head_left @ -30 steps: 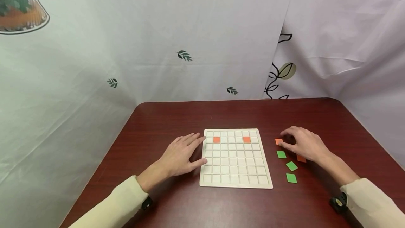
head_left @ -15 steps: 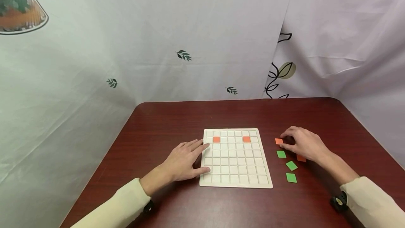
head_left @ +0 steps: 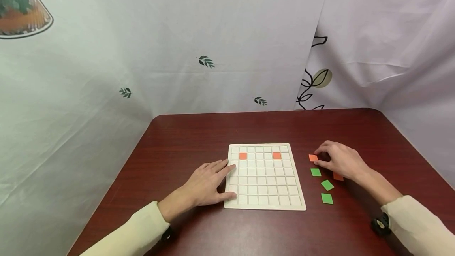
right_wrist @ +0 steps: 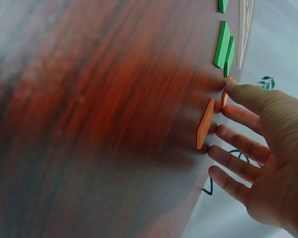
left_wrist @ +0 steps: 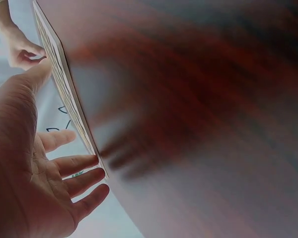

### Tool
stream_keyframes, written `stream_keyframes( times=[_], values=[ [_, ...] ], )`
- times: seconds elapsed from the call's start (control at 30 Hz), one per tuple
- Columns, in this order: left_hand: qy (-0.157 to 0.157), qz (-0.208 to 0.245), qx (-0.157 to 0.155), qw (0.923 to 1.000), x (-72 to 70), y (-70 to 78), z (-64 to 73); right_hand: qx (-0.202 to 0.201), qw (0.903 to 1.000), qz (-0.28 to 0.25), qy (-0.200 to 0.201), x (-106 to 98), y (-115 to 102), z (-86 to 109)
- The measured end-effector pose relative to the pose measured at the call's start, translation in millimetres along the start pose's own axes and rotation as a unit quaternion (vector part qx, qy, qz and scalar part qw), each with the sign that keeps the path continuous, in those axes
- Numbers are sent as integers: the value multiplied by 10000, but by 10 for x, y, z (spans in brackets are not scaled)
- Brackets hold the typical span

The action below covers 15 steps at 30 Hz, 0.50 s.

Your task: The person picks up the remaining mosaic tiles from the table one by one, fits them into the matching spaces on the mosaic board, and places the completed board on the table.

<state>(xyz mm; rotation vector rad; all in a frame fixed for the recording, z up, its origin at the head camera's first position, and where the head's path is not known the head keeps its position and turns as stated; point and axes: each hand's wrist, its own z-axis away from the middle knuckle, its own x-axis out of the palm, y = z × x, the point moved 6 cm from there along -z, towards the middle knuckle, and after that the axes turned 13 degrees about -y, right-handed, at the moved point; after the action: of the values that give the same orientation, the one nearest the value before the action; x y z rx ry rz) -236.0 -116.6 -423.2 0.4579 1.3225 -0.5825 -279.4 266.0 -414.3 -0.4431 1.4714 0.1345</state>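
Note:
A white square board (head_left: 264, 206) with a grid of shallow cells lies flat on the table. Two orange tiles sit in its second row from the back, one to the left (head_left: 243, 156) and one to the right (head_left: 277, 155). My left hand (head_left: 204, 185) rests along the board's left edge, fingers spread, with thumb and index finger over the rim. Off to the right, my right hand (head_left: 343, 161) pinches a loose orange tile (head_left: 313, 158) between thumb and index finger, the tile still on the table. Another orange tile (head_left: 338, 176) lies beneath that hand, partly hidden.
Three green tiles lie between the board and my right forearm: one at the back (head_left: 315, 172), one turned askew (head_left: 327, 185), and one nearest me (head_left: 327, 198). The dark red table (head_left: 192, 133) ends at a printed white cloth (head_left: 227, 50) behind and at the sides.
My left hand has slid slightly toward me along the board's left edge. The right thumb has shifted slightly at the tile's edge; the tiles have stayed in place.

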Motion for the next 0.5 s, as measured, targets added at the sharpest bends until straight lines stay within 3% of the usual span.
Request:
stream_keyframes(
  times=[0.5],
  values=[
    [-80, -96, 61, 9999, 28, 9, -10, -62, 10000, 5, -21, -10, -34, -18]
  ],
)
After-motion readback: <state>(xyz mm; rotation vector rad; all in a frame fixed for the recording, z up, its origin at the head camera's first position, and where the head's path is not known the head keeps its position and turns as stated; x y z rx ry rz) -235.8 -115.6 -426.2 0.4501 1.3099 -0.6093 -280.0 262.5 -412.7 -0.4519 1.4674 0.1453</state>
